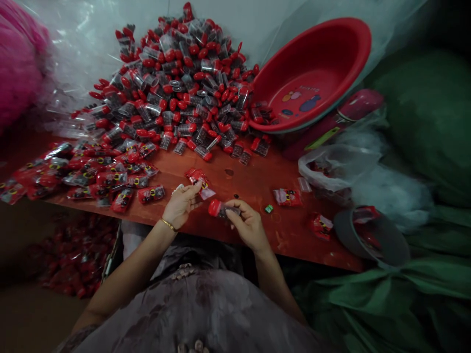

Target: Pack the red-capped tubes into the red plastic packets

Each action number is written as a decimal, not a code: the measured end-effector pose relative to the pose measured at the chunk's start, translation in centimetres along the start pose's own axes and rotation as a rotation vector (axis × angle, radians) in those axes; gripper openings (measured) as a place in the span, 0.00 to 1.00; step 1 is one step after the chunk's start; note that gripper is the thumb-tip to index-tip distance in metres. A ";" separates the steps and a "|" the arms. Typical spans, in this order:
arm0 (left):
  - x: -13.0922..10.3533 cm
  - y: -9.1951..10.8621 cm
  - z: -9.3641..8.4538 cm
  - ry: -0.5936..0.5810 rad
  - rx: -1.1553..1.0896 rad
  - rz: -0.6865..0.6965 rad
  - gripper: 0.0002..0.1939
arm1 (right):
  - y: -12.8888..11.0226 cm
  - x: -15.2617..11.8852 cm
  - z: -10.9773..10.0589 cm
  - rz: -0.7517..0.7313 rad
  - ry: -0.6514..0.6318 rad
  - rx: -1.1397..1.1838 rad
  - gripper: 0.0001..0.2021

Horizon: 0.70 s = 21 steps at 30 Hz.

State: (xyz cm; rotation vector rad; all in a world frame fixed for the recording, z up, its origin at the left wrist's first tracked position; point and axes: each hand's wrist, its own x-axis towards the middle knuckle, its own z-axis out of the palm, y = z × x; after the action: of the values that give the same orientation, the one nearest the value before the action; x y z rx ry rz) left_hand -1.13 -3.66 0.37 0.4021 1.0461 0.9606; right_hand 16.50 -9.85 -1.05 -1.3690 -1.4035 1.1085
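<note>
My right hand (247, 223) grips a small clear container (219, 209) with a red cap, dark contents showing through it; the cap points left. My left hand (182, 203), with a gold bracelet at the wrist, is raised just left of it, thumb and fingers pinched together. Whatever is between those fingers is too small to name. Behind the left fingertips a red printed packet (198, 177) lies on the red-brown table (250, 179). Past both hands rises a big heap of red-capped containers (184, 88).
Filled red packets (99, 171) are piled at the left. A red basin (312, 73) leans at the back right. Nearer are a plastic bag (338, 162), a grey bowl (353, 235), a loose packet (287, 197) and a green sachet (269, 209).
</note>
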 end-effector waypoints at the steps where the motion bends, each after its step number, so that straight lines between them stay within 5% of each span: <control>1: -0.1 0.0 0.0 0.003 0.006 0.000 0.24 | -0.3 0.0 0.1 -0.002 -0.001 -0.004 0.09; 11: -0.1 -0.4 0.1 0.050 0.041 0.098 0.22 | -0.6 0.0 0.5 -0.068 0.059 -0.086 0.07; 21: -0.1 -0.3 0.4 0.038 0.052 0.052 0.22 | 0.0 0.3 0.7 -0.073 0.084 -0.117 0.09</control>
State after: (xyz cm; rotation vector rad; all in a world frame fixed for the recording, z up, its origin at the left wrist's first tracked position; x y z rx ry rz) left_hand -0.70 -3.82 0.41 0.4575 1.1013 0.9920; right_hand 15.78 -9.59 -1.18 -1.4184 -1.4644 0.9238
